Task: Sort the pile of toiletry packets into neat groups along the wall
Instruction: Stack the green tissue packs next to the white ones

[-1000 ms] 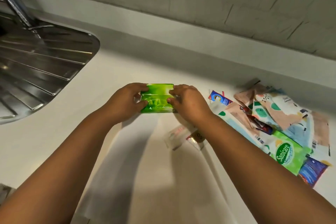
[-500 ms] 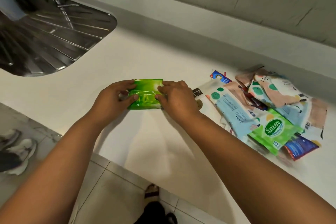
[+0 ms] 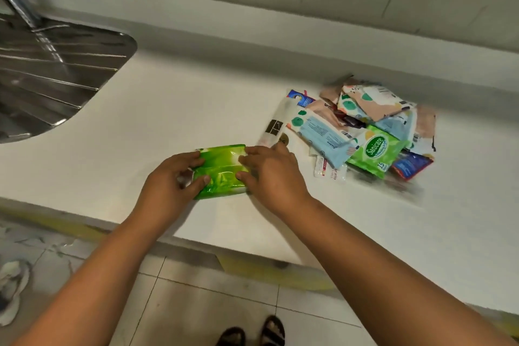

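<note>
Green packet (image 3: pixel 220 170) nearer counter edge, between hands.

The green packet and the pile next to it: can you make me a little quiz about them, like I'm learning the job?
1. True or false: both hands hold the green packet.
2. Which side of the green packet is the pile of packets on? A) the sink side B) the side away from the sink C) under it
3. Fill in: the word on the light green packet in the pile is ____.

Key:
1. True: the left hand and right hand grip its two ends.
2. B: the sink is at the far left.
3. Sanicare
</note>
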A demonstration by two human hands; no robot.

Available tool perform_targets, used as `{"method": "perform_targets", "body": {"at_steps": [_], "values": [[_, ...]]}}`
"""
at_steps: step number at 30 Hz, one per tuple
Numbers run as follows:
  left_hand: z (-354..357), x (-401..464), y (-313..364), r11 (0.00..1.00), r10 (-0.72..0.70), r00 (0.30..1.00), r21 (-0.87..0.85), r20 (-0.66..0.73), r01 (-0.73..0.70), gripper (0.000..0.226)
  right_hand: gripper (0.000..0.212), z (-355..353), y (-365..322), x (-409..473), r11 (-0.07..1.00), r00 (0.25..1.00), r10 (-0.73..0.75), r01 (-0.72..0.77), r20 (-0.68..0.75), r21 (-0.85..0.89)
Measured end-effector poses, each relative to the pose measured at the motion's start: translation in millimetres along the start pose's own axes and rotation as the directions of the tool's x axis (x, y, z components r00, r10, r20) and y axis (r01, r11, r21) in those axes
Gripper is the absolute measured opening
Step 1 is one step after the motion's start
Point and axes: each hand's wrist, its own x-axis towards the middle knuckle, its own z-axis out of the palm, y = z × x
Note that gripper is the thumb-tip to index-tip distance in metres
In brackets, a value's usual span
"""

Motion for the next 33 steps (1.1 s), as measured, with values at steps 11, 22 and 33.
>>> {"method": "perform_targets", "body": {"at_steps": [11, 22, 33], "values": [[27, -24, 27, 0.973, 0.229, 0.938, -0.047, 0.261, -0.225, 0.036, 0.032, 0, 5, -97, 0.902, 0.893, 0.413, -0.375, -0.178, 0.214], [98, -56, 85, 0.921, 0.387, 0.819, -0.139, 0.423, -0.363, 0.038, 0.033, -37, 24, -186, 0.7, 0.671, 0.701, -0.586, -0.239, 0.408], [219, -103, 191, 0.878, 0.476, 0.701, -0.241, 0.531, -0.414, 0.04, 0.037, -91, 119, -297, 0.542, 0.432, 0.84, -0.668, -0.328, 0.51]]}}
